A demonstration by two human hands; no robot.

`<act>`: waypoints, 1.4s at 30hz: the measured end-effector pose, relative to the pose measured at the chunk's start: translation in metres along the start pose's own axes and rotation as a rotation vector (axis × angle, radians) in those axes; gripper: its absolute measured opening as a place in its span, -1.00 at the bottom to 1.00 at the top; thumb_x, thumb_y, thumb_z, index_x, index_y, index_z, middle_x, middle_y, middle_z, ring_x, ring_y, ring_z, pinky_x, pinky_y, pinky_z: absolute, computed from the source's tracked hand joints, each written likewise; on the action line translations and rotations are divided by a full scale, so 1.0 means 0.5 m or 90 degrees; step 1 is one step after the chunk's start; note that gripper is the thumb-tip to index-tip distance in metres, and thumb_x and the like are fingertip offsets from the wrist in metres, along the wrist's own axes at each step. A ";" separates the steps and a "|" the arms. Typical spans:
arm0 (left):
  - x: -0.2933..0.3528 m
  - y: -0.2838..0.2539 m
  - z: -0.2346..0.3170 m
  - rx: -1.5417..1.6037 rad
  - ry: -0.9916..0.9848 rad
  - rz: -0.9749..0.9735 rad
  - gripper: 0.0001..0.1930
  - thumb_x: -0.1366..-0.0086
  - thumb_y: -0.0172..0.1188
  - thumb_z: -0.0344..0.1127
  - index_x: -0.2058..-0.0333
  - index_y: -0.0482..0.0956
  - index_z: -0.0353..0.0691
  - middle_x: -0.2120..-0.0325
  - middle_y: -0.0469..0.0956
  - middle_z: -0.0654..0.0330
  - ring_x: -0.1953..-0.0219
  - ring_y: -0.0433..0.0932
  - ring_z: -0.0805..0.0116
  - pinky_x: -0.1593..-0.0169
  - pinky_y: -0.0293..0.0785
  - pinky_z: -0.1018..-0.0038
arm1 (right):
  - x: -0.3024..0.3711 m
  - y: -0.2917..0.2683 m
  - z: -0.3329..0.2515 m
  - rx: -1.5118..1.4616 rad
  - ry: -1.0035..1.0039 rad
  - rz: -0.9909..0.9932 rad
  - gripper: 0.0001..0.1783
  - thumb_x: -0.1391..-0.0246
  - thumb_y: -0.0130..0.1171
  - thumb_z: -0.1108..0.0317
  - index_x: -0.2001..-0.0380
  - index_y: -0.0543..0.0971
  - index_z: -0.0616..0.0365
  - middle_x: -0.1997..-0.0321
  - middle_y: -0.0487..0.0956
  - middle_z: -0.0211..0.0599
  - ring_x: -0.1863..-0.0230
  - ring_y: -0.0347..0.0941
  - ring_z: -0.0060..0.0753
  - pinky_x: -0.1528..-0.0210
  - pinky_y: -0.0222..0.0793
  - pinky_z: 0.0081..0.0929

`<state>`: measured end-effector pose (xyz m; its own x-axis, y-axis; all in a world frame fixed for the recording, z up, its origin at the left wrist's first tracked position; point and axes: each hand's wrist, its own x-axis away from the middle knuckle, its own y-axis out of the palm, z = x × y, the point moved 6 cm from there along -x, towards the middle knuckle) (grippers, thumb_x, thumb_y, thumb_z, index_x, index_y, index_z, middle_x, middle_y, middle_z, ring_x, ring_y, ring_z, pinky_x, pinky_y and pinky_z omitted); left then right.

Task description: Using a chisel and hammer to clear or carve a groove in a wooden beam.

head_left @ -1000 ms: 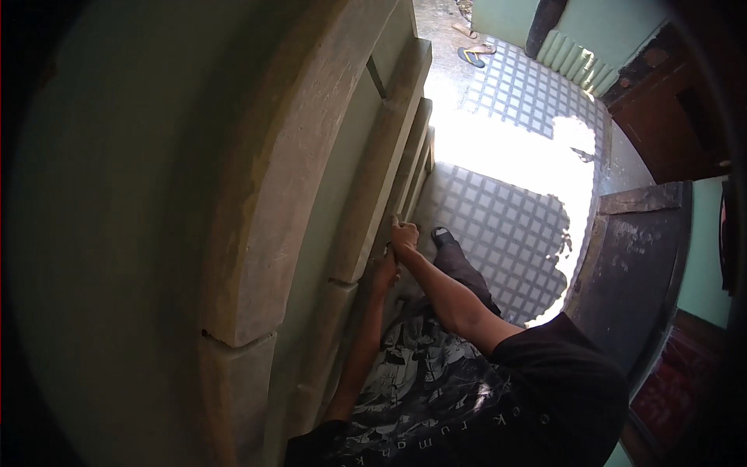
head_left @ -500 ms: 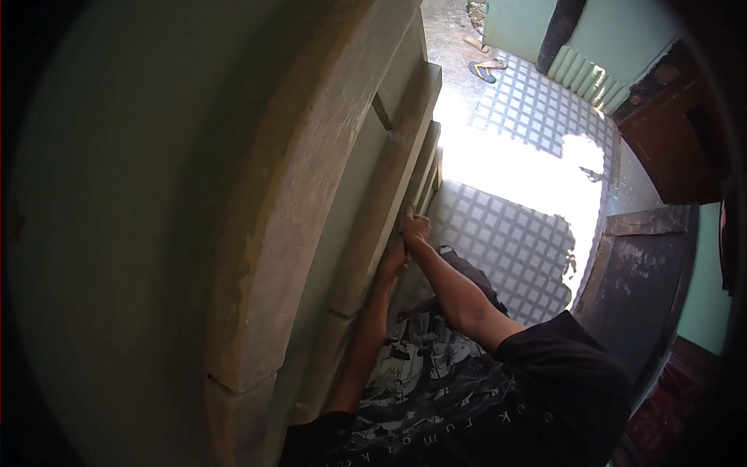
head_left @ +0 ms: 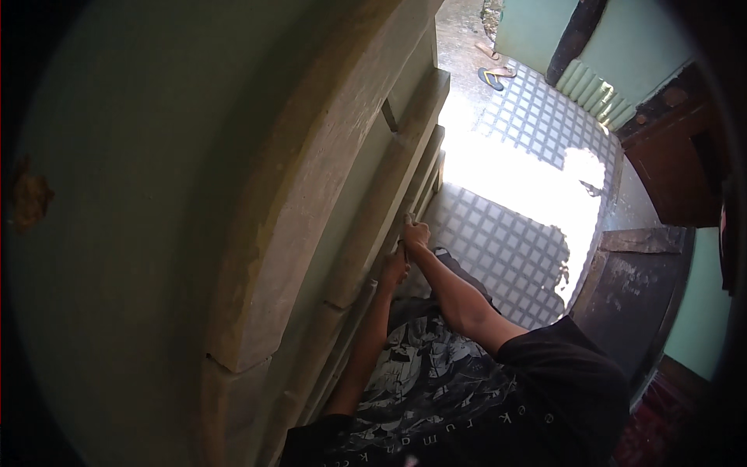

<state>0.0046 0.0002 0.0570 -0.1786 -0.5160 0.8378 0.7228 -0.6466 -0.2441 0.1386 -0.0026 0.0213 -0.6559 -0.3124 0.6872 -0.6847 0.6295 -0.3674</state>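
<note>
A tall pale wooden frame [head_left: 299, 202] with stepped rails runs along my left side. My left hand [head_left: 395, 269] is closed low beside one of the inner rails [head_left: 373, 210], its fingers curled. Just beyond it, my right hand [head_left: 416, 235] is also closed, with the thumb up against the wood. The two hands are close together. A thin dark thing shows between them, too small to name. What lies inside the fingers is hidden.
Grey-and-white checked flooring [head_left: 498, 253] spreads to the right, with a bright sunlit patch. A dark-and-yellow flip-flop [head_left: 490, 79] lies at the far end. A dark wooden panel [head_left: 634, 272] and a brown cabinet [head_left: 673, 167] stand on the right. A green wall [head_left: 101, 296] fills the left.
My view has shifted slightly, uncovering more of a brown patch on the left wall. Both hands stay closed at nearly the same spot by the rail.
</note>
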 end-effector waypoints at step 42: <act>-0.049 0.022 0.004 0.018 -0.017 0.028 -0.36 -0.22 -0.14 0.37 0.68 0.38 -0.12 0.86 0.29 0.33 0.88 0.28 0.45 0.80 0.11 0.46 | -0.048 -0.005 -0.012 -0.019 -0.054 0.005 -0.47 -0.05 0.10 -0.10 0.32 0.66 0.21 0.29 0.60 0.13 0.12 0.53 0.11 0.03 0.38 -0.11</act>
<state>0.0183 0.0069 0.0350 -0.1284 -0.5284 0.8392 0.7485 -0.6068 -0.2675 0.1578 0.0075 0.0096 -0.6870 -0.3654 0.6281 -0.6702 0.6526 -0.3534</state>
